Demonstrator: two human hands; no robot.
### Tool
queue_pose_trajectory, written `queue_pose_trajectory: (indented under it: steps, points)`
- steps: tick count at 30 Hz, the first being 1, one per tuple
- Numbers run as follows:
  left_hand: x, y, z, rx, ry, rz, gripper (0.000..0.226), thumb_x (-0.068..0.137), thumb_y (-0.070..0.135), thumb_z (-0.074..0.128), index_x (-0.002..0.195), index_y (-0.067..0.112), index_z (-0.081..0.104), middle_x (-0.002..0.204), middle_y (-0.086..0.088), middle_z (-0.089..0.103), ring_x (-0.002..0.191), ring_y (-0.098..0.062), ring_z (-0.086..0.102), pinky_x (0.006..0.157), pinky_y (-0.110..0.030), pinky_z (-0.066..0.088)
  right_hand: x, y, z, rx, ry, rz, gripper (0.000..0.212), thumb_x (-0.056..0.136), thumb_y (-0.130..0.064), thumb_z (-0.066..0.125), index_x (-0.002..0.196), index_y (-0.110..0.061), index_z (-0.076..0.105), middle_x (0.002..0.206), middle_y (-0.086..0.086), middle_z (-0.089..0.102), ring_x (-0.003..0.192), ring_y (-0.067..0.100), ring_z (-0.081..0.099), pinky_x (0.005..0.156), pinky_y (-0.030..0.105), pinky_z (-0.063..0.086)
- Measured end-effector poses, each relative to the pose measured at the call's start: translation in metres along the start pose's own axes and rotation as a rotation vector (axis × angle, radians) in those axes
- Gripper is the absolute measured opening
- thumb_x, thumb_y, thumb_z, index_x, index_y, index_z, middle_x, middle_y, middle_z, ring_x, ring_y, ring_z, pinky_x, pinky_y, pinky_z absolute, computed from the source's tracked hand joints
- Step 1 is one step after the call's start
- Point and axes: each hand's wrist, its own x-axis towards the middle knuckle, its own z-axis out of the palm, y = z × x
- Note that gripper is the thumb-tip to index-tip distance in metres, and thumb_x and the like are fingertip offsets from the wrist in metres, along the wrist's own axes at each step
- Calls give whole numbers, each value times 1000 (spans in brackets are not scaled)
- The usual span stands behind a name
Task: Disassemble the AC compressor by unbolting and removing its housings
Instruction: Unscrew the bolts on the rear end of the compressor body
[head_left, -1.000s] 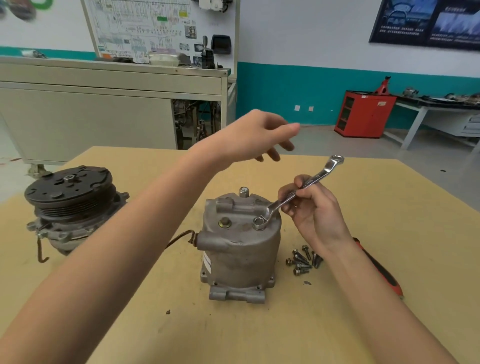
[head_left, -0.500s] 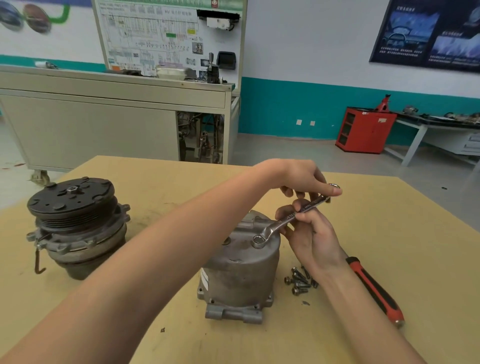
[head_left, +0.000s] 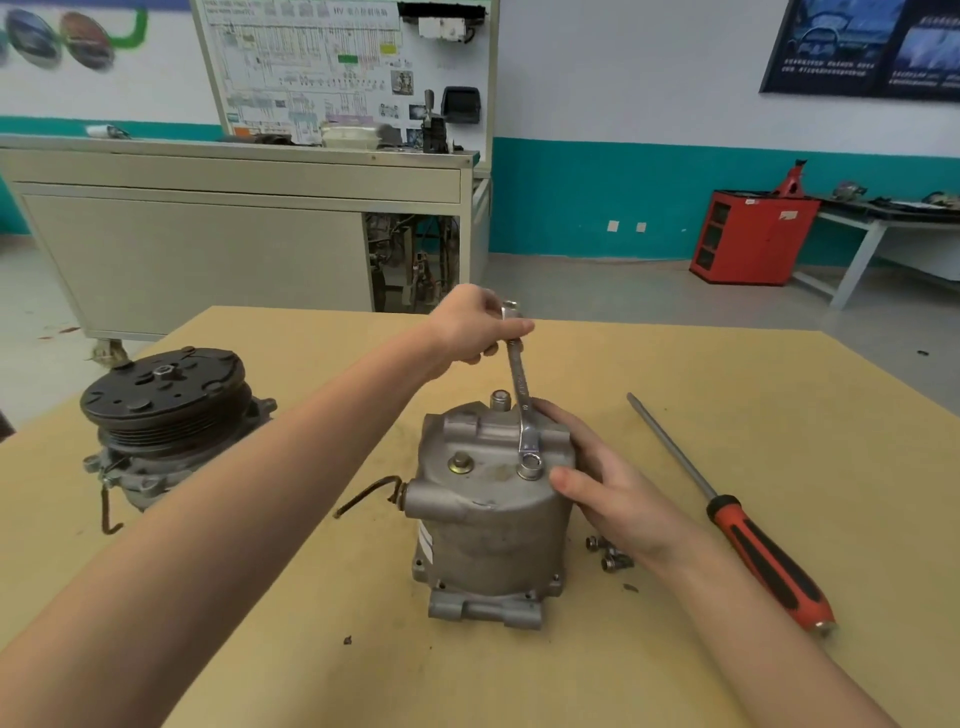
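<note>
A grey cast compressor housing (head_left: 488, 525) stands upright in the middle of the table. A silver ring wrench (head_left: 523, 400) sits with its lower ring over a bolt (head_left: 530, 469) on the housing's top. My left hand (head_left: 475, 330) grips the wrench's upper end, behind the housing. My right hand (head_left: 608, 478) lies flat against the housing's right side, fingers spread. Two more fittings stand on the top: a brass-washered bolt (head_left: 461, 462) and a rear stud (head_left: 500, 400).
The compressor's clutch and pulley half (head_left: 166, 410) sits at the table's left. Several loose bolts (head_left: 608, 553) lie by the housing's right foot. A red-handled screwdriver (head_left: 753, 540) lies to the right. A cabinet, a red rack and a bench stand behind the table.
My left hand has taken the wrench's far end and swung it to point away from me. My right hand has let go of the wrench and now braces the housing.
</note>
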Motion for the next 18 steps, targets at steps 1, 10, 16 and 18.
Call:
queue_pose_trajectory:
  steps: [1,10,16,18]
  points:
    - [-5,-7,-6,0,61,-19,29,88,19,69,109,11,51,80,-5,67,57,-10,47,41,-16,36,0,0,1,8,-5,-1,81,61,-60,78,132,-41,42,138,-11,50,129,10,44,109,36,34]
    - [-61,-39,-37,-110,457,7,25,90,15,67,105,15,46,74,-6,65,50,-8,50,44,-20,40,-3,-3,6,76,44,-21,71,66,-39,72,132,-35,46,138,-4,50,128,13,46,108,34,35]
    - [-60,-24,-32,-370,539,36,3,95,11,59,98,11,59,68,-5,59,39,-6,46,41,-18,39,-6,-7,8,54,54,-35,73,66,-42,74,132,-35,45,136,-5,52,127,12,47,107,32,37]
    - [-61,-22,-31,-417,557,70,4,96,12,58,99,10,57,67,-5,58,39,-7,45,41,-19,39,-6,-9,10,17,58,-56,79,61,-54,78,132,-39,45,136,-9,51,127,10,46,106,30,38]
